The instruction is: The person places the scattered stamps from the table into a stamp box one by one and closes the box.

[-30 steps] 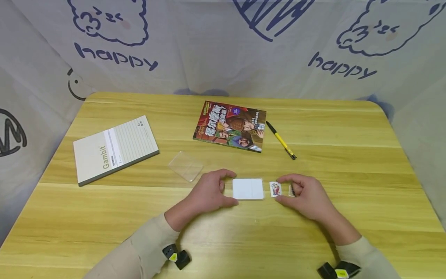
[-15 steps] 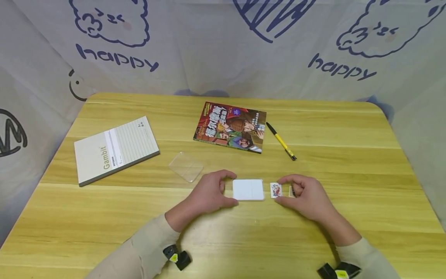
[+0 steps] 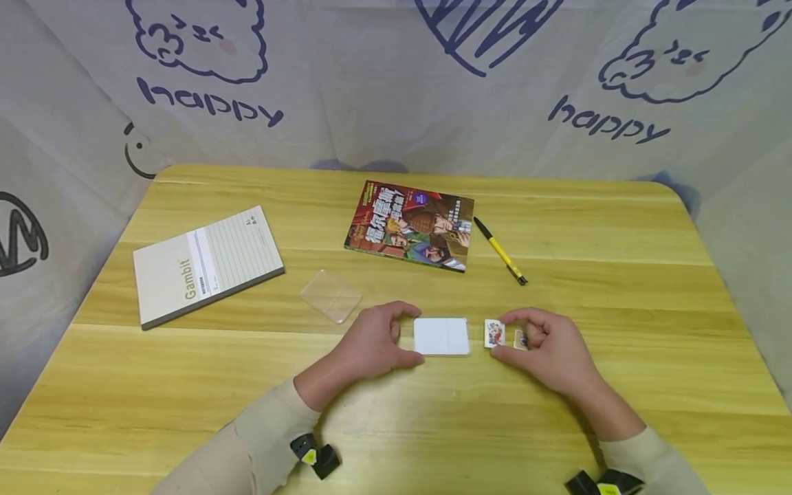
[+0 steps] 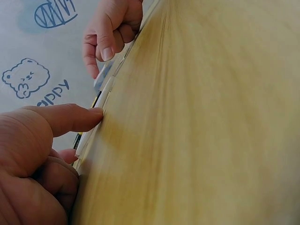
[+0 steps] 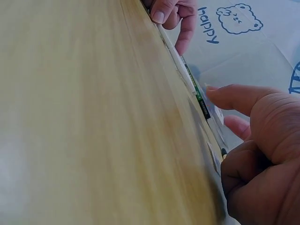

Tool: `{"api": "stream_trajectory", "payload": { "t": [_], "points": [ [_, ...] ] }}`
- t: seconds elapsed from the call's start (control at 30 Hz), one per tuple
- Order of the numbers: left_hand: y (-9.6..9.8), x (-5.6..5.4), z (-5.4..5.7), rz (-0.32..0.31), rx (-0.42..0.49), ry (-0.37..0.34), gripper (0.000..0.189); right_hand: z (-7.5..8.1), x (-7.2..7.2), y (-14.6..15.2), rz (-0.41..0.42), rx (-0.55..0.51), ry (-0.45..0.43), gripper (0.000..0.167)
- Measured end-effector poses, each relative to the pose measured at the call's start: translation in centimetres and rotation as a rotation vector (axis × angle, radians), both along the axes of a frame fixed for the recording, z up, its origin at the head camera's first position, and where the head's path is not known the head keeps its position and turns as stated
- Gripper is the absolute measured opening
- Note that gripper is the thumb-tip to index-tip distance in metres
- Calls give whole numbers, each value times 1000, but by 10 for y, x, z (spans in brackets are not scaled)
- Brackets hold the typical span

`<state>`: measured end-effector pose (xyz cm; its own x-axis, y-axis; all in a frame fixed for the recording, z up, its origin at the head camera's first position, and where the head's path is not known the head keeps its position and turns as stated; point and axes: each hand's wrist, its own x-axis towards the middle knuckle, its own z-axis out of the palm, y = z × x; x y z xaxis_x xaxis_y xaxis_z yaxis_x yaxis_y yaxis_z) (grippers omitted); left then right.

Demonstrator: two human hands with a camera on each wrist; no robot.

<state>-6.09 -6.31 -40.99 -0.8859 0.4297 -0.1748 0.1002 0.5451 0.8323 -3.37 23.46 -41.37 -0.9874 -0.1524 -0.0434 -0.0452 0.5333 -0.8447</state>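
Near the middle of the table, my left hand (image 3: 374,342) holds a flat white rectangular piece in a clear plastic tray (image 3: 441,336) by its long edges, thumb on the near side and forefinger on the far side. To its right, my right hand (image 3: 553,349) pinches a small white card with a colourful picture (image 3: 494,333) between thumb and forefinger. In the right wrist view this picture card (image 5: 216,116) stands up off the table, tilted. A second small card (image 3: 521,339) lies under the right hand, partly hidden by its fingers.
A clear plastic lid (image 3: 331,297) lies behind the left hand. Farther off are a Gambit notebook (image 3: 244,251) at left, a comic-style book (image 3: 408,225) in the middle and a yellow and black pen (image 3: 501,251) beside it. A printed cloth (image 3: 371,103) hangs behind the table.
My right hand has shifted slightly right and raised the picture card, which now sits farther from the white piece. More of the second card shows. The left hand stays in place.
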Motion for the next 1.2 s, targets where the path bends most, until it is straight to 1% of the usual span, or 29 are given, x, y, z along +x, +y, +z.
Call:
{"api": "stream_trajectory", "payload": {
  "t": [0.13,0.43,0.67,0.93,1.07,1.2],
  "points": [
    [0,0,1,1,1,-6,66,2,1,-3,-3,-32,7,42],
    [0,0,1,5,12,-6,66,8,0,-19,27,-124,19,43],
    [0,0,0,8,9,-3,67,7,-2,-33,46,-124,27,40],
    [0,0,0,6,-4,2,65,9,-5,-48,53,-106,-14,41],
    [0,0,1,4,-9,7,65,8,-6,-53,52,-90,-18,41],
    [0,0,0,1,-7,8,65,6,-7,-58,62,-97,-18,41]
  ]
}}
